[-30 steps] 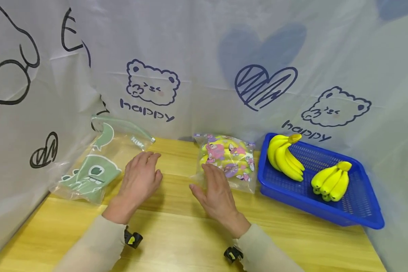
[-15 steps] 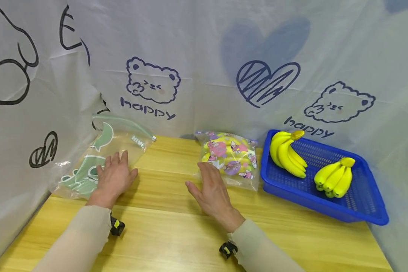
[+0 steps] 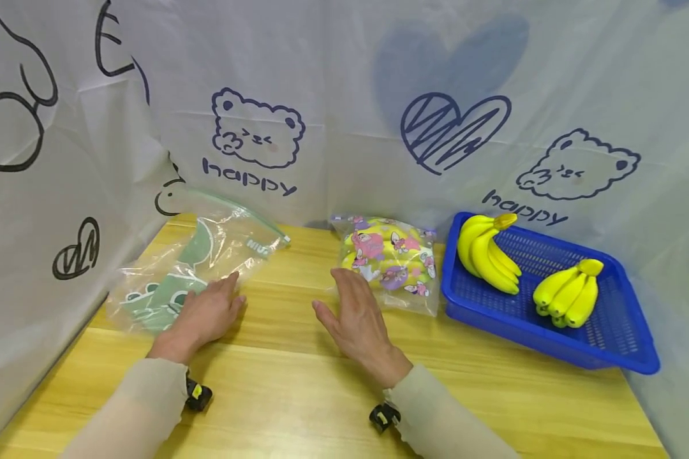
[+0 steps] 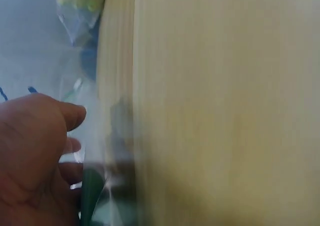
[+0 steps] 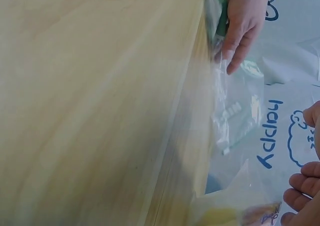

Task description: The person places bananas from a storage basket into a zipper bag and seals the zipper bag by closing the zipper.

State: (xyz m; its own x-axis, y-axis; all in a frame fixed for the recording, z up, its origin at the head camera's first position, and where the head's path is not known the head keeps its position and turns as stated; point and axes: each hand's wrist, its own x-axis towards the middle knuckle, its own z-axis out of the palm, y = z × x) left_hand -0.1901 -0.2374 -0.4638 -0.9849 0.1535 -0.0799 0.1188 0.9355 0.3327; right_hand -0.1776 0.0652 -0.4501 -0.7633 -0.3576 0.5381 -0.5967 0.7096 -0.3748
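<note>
Green-print bag [image 3: 198,245]: on the table [image 3: 298,395] at the left, its zip strip [image 3: 247,213] against the wall sheet; thin clear film, creased, lying mostly flat. Likely very light, limp and slippery, sliding easily under a fingertip; best pinched at the stiffer strip, near the slider [image 3: 287,240].
Left hand [image 3: 203,315]: laid over the lower right part of that bag, fingers extended and loose, touching the film; no pinch shows.
Right hand [image 3: 362,322]: released, holding nothing, fingers relaxed, thumb apart, just beside the lower left corner of the patterned bag.
Patterned bag [image 3: 387,255]: right of centre near the wall sheet, plump, yellow shapes showing through pink and purple prints. Probably heavier than its neighbour, slick outside and firmer within; better supported from beneath than lifted by a loose corner.
Blue basket [image 3: 551,248]: at the right, slightly turned; looks like stiff plastic, easiest to grasp by its rim.
Left banana bunch [image 3: 488,255]: inside the basket at its left end, stem up; the smooth skin may slip, so the joined stem seems the surest hold.
Right banana bunch [image 3: 568,293]: in the same basket, apart from the other; compact, likewise suited to a stem grip.
</note>
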